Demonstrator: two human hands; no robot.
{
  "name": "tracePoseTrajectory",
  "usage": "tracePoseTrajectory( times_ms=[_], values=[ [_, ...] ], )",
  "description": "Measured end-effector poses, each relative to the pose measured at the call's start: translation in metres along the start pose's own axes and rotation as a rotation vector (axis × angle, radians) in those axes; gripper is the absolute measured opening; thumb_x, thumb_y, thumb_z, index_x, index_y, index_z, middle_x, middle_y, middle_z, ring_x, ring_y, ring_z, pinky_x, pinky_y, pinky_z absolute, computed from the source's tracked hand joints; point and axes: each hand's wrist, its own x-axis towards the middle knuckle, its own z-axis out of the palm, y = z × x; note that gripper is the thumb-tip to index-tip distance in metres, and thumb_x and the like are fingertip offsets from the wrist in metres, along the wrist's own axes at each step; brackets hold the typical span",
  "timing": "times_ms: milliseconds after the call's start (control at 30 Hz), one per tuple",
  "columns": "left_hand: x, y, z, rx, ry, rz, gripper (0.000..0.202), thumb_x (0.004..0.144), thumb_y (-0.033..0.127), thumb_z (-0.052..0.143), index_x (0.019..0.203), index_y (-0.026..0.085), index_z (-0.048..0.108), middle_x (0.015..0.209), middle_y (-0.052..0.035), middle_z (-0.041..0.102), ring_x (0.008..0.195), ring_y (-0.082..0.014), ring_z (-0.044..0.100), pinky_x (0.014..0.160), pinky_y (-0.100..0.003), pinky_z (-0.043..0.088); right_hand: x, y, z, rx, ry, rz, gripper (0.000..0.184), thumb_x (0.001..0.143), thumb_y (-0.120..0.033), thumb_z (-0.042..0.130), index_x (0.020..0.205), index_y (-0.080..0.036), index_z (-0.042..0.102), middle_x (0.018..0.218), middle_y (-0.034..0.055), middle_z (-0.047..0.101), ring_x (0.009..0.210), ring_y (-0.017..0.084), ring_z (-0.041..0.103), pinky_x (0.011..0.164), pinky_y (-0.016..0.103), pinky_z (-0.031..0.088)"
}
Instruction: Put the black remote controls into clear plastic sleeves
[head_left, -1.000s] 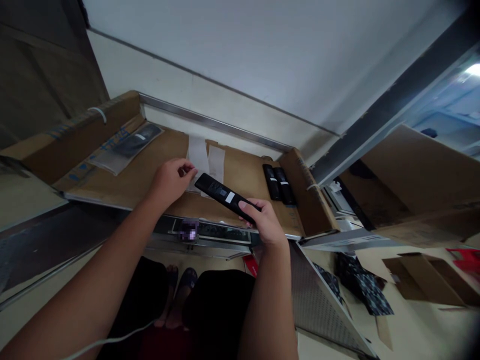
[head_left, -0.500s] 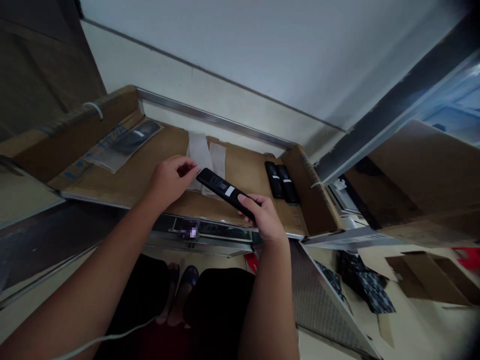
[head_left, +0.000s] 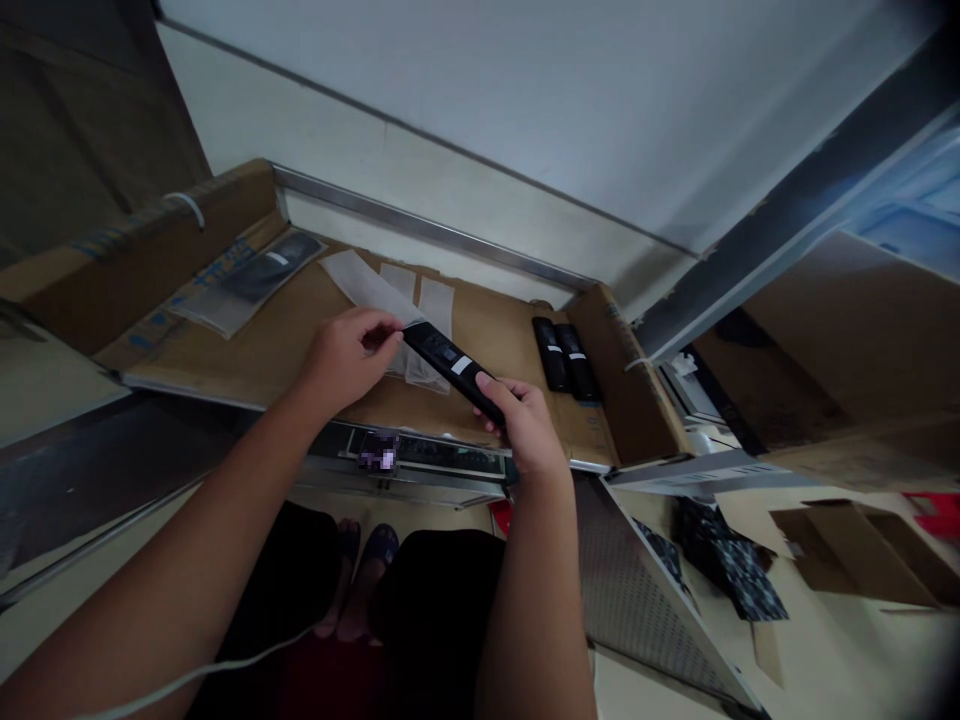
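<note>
left hand [head_left: 349, 352] pinches the bag [head_left: 361, 280] by its mouth, right hand [head_left: 529, 425] grips the remote [head_left: 447, 352], pointing lengthwise at that opening

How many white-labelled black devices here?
4: held device in the right hand; inner device and outer device side by side at the right end of the cardboard; bagged device at left. Others may be hidden.

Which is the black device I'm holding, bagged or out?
Mostly out: the black device looks bare in the right hand. The translucent sleeve extends past its tip, near the left hand; whether that's inside, cannot tell.
</note>
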Motion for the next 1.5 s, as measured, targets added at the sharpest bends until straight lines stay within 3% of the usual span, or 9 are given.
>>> tracePoseTrajectory(
  times_ms=[167,433,600,733,900,1067,1233,1367,1500],
  values=[
    [-0.001,0.003,-0.001,0.007,0.007,0.013,0.017,0.092,0.033,0.063,0.098,0.021,0.074,0.094,-0.0047,0.074,0.081,-0.0199,0.068,0.076,-0.032,0.056,0.002,0.0,0.007,-0.009,-0.06,-0.009,0.049,0.076,-0.065,0.077,0.068,-0.018,0.066,0.062,0.0011,0.062,0.049,0.01,0.045,0.046,0.024,0.033],
    [-0.012,0.017,0.004,-0.093,0.005,0.238,0.015,0.098,0.022,0.059,0.101,0.019,0.073,0.099,-0.0049,0.074,0.085,-0.017,0.069,0.076,-0.028,0.055,0.002,-0.002,0.023,0.041,-0.133,-0.047,0.043,0.078,-0.06,0.078,0.074,-0.02,0.063,0.062,-0.0041,0.054,0.051,0.009,0.044,0.047,0.022,0.035],
    [-0.021,0.032,0.014,-0.145,-0.026,0.32,0.016,0.101,0.019,0.055,0.101,0.02,0.071,0.099,-0.006,0.074,0.093,-0.0183,0.071,0.084,-0.031,0.056,0.002,0.0,0.033,0.076,-0.121,-0.064,0.045,0.079,-0.063,0.077,0.083,-0.02,0.063,0.064,-0.005,0.057,0.051,0.008,0.046,0.046,0.021,0.035],
    [-0.026,0.041,0.019,-0.128,-0.063,0.316,0.017,0.101,0.02,0.051,0.102,0.022,0.068,0.1,-0.0066,0.074,0.095,-0.0196,0.07,0.086,-0.034,0.056,0.002,0.001,0.039,0.133,-0.105,-0.095,0.045,0.08,-0.062,0.077,0.091,-0.022,0.06,0.068,-0.0056,0.058,0.052,0.008,0.049,0.047,0.02,0.037],
    [-0.024,0.041,0.023,-0.167,-0.04,0.33,0.013,0.102,0.02,0.053,0.1,0.021,0.066,0.096,-0.0052,0.073,0.092,-0.018,0.069,0.085,-0.032,0.055,0.004,0.004,0.045,0.196,-0.041,-0.17,0.062,0.081,-0.058,0.076,0.129,-0.026,0.053,0.079,-0.0056,0.062,0.058,0.01,0.056,0.05,0.022,0.042],
    [-0.022,0.036,0.026,-0.169,0.007,0.194,0.012,0.1,0.023,0.057,0.107,0.02,0.066,0.1,-0.0057,0.072,0.089,-0.0173,0.068,0.081,-0.03,0.056,0.005,0.006,0.054,0.234,-0.045,-0.202,0.047,0.086,-0.058,0.071,0.117,-0.024,0.056,0.08,-0.0041,0.062,0.061,0.01,0.058,0.055,0.023,0.048],
    [-0.018,0.039,0.032,-0.21,0.029,0.168,0.01,0.099,0.021,0.058,0.106,0.019,0.065,0.101,-0.006,0.071,0.09,-0.0175,0.069,0.082,-0.031,0.056,0.005,0.007,0.065,0.282,0.102,-0.188,0.052,0.087,-0.058,0.069,0.12,-0.027,0.046,0.076,-0.0061,0.063,0.054,0.011,0.059,0.05,0.024,0.048],
    [-0.012,0.046,0.046,-0.269,0.002,0.2,0.011,0.098,0.016,0.057,0.105,0.019,0.066,0.102,-0.0056,0.071,0.093,-0.017,0.068,0.083,-0.03,0.055,0.006,0.008,0.066,0.31,0.349,-0.186,0.056,0.086,-0.058,0.072,0.119,-0.026,0.039,0.066,-0.0082,0.06,0.047,0.013,0.058,0.044,0.025,0.047],
    [-0.009,0.054,0.062,-0.353,-0.098,0.194,0.013,0.096,0.011,0.057,0.1,0.019,0.067,0.098,-0.0043,0.071,0.092,-0.0169,0.068,0.083,-0.03,0.054,0.005,0.01,0.059,0.3,0.589,-0.2,0.06,0.082,-0.065,0.075,0.11,-0.026,0.04,0.065,-0.0087,0.061,0.045,0.014,0.061,0.044,0.026,0.051]
  ],
)
